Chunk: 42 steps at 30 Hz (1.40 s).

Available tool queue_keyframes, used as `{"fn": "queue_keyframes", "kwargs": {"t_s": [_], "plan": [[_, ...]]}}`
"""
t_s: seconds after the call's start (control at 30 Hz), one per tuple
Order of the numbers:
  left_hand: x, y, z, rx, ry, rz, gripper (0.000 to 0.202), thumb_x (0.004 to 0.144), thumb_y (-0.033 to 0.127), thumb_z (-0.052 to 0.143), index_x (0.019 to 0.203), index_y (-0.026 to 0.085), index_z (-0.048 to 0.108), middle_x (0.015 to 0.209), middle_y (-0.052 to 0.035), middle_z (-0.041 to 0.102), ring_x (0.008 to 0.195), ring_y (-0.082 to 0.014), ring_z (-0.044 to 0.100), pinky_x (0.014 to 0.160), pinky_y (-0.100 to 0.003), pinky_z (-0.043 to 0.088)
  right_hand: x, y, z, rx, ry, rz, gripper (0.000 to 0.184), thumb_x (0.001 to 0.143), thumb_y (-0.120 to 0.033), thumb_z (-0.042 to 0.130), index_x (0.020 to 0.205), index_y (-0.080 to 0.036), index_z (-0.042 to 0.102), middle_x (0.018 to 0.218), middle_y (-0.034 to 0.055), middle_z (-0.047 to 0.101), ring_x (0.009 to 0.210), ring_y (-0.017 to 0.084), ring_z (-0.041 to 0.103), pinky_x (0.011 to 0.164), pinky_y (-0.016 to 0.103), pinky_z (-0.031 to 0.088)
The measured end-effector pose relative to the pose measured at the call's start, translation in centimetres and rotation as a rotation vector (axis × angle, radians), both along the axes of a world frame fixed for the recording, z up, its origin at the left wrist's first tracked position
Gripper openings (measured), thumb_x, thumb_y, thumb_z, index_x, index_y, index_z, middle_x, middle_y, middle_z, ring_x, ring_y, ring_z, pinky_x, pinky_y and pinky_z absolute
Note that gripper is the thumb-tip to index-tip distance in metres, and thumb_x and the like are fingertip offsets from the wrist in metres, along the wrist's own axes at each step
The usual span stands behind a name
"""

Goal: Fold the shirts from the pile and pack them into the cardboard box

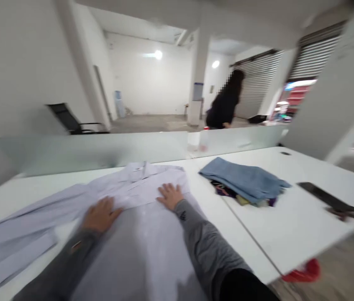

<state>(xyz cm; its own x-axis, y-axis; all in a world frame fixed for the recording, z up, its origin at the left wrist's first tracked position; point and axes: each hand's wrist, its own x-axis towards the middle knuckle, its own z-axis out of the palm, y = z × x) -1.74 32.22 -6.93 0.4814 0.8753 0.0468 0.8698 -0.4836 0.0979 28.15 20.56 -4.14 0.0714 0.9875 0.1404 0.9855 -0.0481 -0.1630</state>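
A pale lavender long-sleeved shirt [152,234] lies spread on the white table, its collar [137,170] toward the far edge. One sleeve [32,217] stretches out to the left. A band of the cloth, apparently the other sleeve, crosses the chest. My left hand [100,215] rests flat on the left side of the chest, thumb apart from the fingers. On the upper right of the shirt, my right hand [170,195] lies flat with fingers spread. Neither hand grasps anything. My forearms cover parts of the shirt's sides.
Right of the shirt, folded blue jeans [242,177] lie on other coloured cloth. A dark flat long object [327,198] is farther right. A frosted divider [101,152] borders the table's far side. A person [225,104] in black is beyond it, near a black chair [65,119] at left.
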Motion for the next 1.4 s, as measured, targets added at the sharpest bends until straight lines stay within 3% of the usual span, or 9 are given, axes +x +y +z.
{"fn": "queue_keyframes", "kwargs": {"t_s": [0.23,0.4,0.53,0.73,0.93,1.07,1.17,1.23,1.4], "plan": [[-3.0,-4.5,4.1,0.027,-0.096,-0.021,0.057,0.094,0.05,0.041,0.14,0.016,0.04,0.148,-0.0132,0.041,0.137,-0.0248,0.036,0.115,-0.039,0.023,1.7,3.1,-1.2,0.015,-0.126,-0.029,0.056,0.095,-0.055,0.032,0.146,-0.032,0.038,0.156,0.004,0.031,0.141,0.031,0.026,0.109,0.063,0.02],[-8.4,-7.1,6.0,0.215,-0.158,0.389,0.04,0.096,0.037,0.036,0.122,0.013,0.053,0.125,-0.0174,0.057,0.119,-0.0276,0.052,0.099,-0.04,0.041,2.0,3.2,-1.6,0.044,-0.144,-0.02,0.057,0.094,-0.057,0.028,0.144,-0.033,0.041,0.154,0.0027,0.034,0.139,0.03,0.029,0.108,0.061,0.023],[-13.2,-7.2,6.6,0.127,0.054,0.665,0.044,0.089,0.044,0.047,0.117,0.011,0.053,0.123,-0.0207,0.055,0.117,-0.0353,0.051,0.087,-0.045,0.047,1.7,2.7,-1.2,0.048,-0.137,-0.035,0.057,0.094,-0.056,0.028,0.143,-0.032,0.042,0.154,0.0024,0.035,0.139,0.03,0.03,0.108,0.06,0.024],[-17.2,-5.4,7.3,0.037,0.128,0.737,0.027,0.086,0.022,0.046,0.109,0.015,0.059,0.111,-0.0153,0.06,0.098,-0.0257,0.063,0.079,-0.034,0.047,1.9,2.9,-1.4,0.073,-0.119,-0.022,0.056,0.093,-0.055,0.029,0.142,-0.031,0.044,0.152,0.0032,0.037,0.138,0.03,0.031,0.108,0.06,0.024],[-23.2,-4.7,12.7,0.196,-0.027,1.013,0.036,0.091,0.025,0.042,0.123,0.01,0.049,0.128,-0.0247,0.049,0.108,-0.0349,0.058,0.083,-0.044,0.045,2.1,3.0,-1.7,0.076,-0.089,-0.015,0.056,0.093,-0.057,0.03,0.141,-0.032,0.045,0.153,0.0026,0.037,0.138,0.029,0.03,0.109,0.06,0.023],[-26.4,-4.3,17.4,0.203,-0.264,1.133,0.037,0.086,0.023,0.053,0.118,0.006,0.049,0.11,-0.0149,0.063,0.099,-0.0286,0.06,0.083,-0.039,0.047,2.2,3.1,-1.8,0.089,-0.09,-0.012,0.055,0.093,-0.056,0.031,0.141,-0.032,0.045,0.152,0.0032,0.038,0.138,0.03,0.031,0.108,0.06,0.024],[-25.2,-3.7,21.0,0.317,-0.332,1.042,0.033,0.087,0.016,0.049,0.119,0.008,0.049,0.114,-0.0092,0.062,0.11,-0.0269,0.055,0.095,-0.042,0.043,2.2,3.0,-1.9,0.105,-0.1,-0.01,0.054,0.093,-0.055,0.033,0.14,-0.032,0.046,0.151,0.0035,0.039,0.137,0.03,0.032,0.108,0.059,0.025],[-22.1,-2.9,23.5,0.369,-0.418,0.89,0.027,0.088,0.015,0.048,0.113,0.008,0.055,0.114,-0.0085,0.061,0.116,-0.0278,0.051,0.101,-0.045,0.039,2.1,2.9,-1.9,0.107,-0.101,-0.011,0.053,0.093,-0.054,0.034,0.14,-0.032,0.046,0.151,0.0034,0.04,0.137,0.03,0.032,0.108,0.06,0.025],[-7.9,-0.1,28.2,0.252,-0.646,0.438,0.029,0.094,0.014,0.035,0.114,0.001,0.052,0.099,-0.0116,0.064,0.09,-0.0153,0.063,0.085,-0.035,0.049,2.2,2.9,-1.9,0.107,-0.076,-0.006,0.051,0.093,-0.053,0.037,0.139,-0.033,0.047,0.15,0.0032,0.041,0.137,0.03,0.032,0.108,0.06,0.025]]}}
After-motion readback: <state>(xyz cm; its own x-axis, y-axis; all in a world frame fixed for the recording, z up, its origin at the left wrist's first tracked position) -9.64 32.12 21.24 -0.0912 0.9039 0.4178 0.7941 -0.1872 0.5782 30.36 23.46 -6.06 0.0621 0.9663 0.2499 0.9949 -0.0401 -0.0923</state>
